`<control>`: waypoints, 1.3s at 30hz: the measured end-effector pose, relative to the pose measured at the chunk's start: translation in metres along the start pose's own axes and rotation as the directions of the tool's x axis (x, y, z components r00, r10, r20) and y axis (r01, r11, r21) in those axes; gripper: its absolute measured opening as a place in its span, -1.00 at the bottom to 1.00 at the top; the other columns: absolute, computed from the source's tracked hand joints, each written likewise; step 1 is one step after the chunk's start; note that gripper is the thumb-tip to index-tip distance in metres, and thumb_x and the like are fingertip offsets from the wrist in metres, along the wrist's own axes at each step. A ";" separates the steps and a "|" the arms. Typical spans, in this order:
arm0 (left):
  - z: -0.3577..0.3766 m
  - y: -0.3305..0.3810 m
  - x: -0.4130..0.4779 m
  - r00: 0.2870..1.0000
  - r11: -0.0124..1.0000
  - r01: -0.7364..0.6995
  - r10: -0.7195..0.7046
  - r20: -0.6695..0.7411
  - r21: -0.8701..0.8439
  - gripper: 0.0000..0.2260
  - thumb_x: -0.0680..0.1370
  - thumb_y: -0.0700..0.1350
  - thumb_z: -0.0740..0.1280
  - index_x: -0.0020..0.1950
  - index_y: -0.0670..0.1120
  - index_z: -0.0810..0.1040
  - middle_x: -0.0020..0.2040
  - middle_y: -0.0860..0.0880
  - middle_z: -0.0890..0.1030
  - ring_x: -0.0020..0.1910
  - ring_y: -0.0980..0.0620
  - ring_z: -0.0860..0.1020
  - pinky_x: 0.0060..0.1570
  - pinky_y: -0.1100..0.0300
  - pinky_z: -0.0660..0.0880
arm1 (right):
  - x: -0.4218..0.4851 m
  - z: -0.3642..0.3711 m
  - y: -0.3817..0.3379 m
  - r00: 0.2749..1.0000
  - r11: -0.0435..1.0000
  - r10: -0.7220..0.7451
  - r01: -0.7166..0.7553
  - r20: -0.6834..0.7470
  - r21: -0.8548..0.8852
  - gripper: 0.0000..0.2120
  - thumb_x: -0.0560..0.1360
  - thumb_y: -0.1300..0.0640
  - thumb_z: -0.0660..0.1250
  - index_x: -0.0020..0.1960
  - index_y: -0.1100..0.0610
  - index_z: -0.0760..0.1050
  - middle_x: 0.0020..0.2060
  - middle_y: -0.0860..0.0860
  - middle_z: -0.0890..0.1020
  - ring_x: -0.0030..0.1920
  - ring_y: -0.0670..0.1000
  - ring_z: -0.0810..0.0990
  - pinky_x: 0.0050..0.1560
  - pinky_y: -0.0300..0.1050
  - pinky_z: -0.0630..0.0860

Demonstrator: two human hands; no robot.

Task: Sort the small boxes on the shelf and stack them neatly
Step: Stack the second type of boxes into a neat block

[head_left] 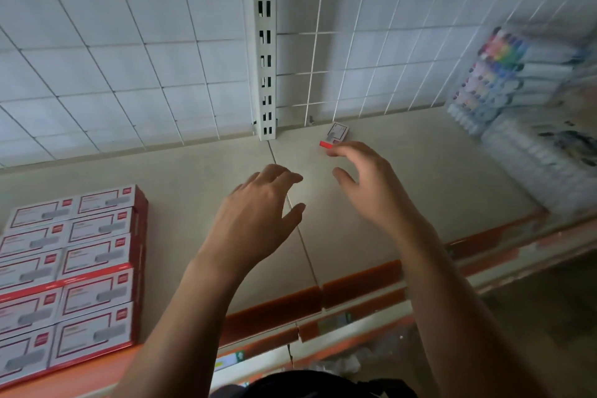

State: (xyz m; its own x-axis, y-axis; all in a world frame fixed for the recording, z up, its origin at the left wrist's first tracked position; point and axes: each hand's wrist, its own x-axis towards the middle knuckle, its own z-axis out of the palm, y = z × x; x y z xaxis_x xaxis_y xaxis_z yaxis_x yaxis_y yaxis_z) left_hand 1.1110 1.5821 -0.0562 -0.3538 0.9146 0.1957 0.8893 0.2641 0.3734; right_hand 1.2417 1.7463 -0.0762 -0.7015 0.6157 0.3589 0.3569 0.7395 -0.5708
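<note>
Reaching over the shelf [420,171], the left hand [258,207] and right hand [365,178] hover apart, fingers loosely spread, gripping nothing. One small box [337,134] lies at the back beside the slotted upright [266,74], just ahead of the right fingertips [336,150]; whether they touch is unclear. Stacked red-and-white boxes [80,268] fill the shelf's left end.

Left of the white post [266,52], stacked boxes [74,268] are white with red frames; right of it, the small box [337,134] is grey-white, red-ended.
</note>
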 end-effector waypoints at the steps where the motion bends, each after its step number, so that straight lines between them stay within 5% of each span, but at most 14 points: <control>1: 0.003 0.001 0.003 1.000 1.000 0.009 -0.009 0.006 -0.004 -0.62 0.56 0.07 0.30 0.37 0.07 0.44 0.32 0.10 0.45 0.23 0.03 0.49 0.12 0.13 0.43 | 0.008 0.000 0.008 1.000 1.000 -0.005 0.005 0.001 -0.006 -0.70 0.52 0.32 0.34 0.23 0.15 0.56 0.22 0.00 0.58 0.26 0.02 0.52 0.29 -0.13 0.41; 6: 0.013 0.006 0.017 0.999 0.999 0.038 -0.037 0.030 -0.014 -0.62 0.56 0.06 0.31 0.37 0.06 0.44 0.32 0.11 0.45 0.22 0.03 0.48 0.13 0.15 0.44 | 0.045 0.006 0.039 0.998 0.995 -0.004 0.009 0.059 -0.098 -0.58 0.47 0.45 0.25 0.27 0.19 0.53 0.28 0.08 0.54 0.29 0.13 0.48 0.31 -0.16 0.35; 12: 0.015 0.007 0.027 0.998 0.998 0.066 -0.066 0.020 -0.012 -0.63 0.56 0.06 0.31 0.36 0.05 0.45 0.32 0.10 0.46 0.22 0.04 0.49 0.12 0.15 0.43 | 0.080 0.009 0.056 0.969 0.974 0.064 -0.009 0.238 -0.225 -0.39 0.49 0.48 0.18 0.44 0.03 0.39 0.53 0.01 0.26 0.52 0.11 0.20 0.43 0.11 0.28; 19: 0.013 0.000 0.026 0.996 0.996 0.089 -0.088 0.007 -0.026 -0.65 0.56 0.05 0.33 0.33 0.04 0.50 0.31 0.09 0.47 0.21 0.04 0.49 0.11 0.17 0.42 | 0.093 0.004 0.058 0.944 0.991 0.054 -0.012 0.325 -0.133 -0.58 0.40 0.23 0.44 0.24 -0.01 0.58 0.12 0.02 0.62 0.15 0.09 0.54 0.16 0.02 0.51; 28: -0.007 -0.015 0.010 0.994 0.995 0.104 -0.104 -0.043 -0.006 -0.59 0.53 0.03 0.37 0.36 0.01 0.46 0.32 0.08 0.47 0.22 0.02 0.50 0.13 0.13 0.46 | 0.040 0.004 0.000 0.960 0.995 -0.094 0.084 0.262 0.047 -0.57 0.41 0.25 0.47 0.26 0.12 0.54 0.10 -0.03 0.58 0.06 -0.04 0.55 0.08 -0.25 0.45; 33: -0.035 -0.026 -0.021 0.988 0.990 0.132 -0.128 -0.088 0.039 -0.49 0.52 0.05 0.39 0.44 0.01 0.36 0.39 0.06 0.41 0.28 0.02 0.46 0.17 0.11 0.45 | 0.016 0.012 -0.049 0.952 0.972 -0.224 0.204 0.207 0.115 -0.53 0.42 0.23 0.48 0.30 0.14 0.51 0.13 -0.01 0.57 0.11 0.00 0.56 0.13 -0.03 0.53; 39: -0.067 -0.056 -0.077 0.974 0.985 0.170 -0.167 -0.152 0.013 -0.46 0.49 0.03 0.42 0.43 -0.01 0.37 0.37 0.03 0.44 0.26 -0.02 0.47 0.12 0.09 0.46 | -0.005 0.041 -0.116 0.917 0.935 -0.342 0.309 0.204 0.174 -0.53 0.42 0.22 0.48 0.31 0.16 0.50 0.13 0.00 0.57 0.14 0.00 0.55 0.14 -0.05 0.52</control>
State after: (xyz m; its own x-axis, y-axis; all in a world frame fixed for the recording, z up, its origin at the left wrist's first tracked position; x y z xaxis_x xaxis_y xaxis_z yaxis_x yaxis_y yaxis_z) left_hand 1.0689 1.4769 -0.0313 -0.5369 0.8005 0.2665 0.8196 0.4200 0.3896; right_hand 1.1786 1.6467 -0.0417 -0.8914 0.2567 0.3736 0.0094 0.8345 -0.5509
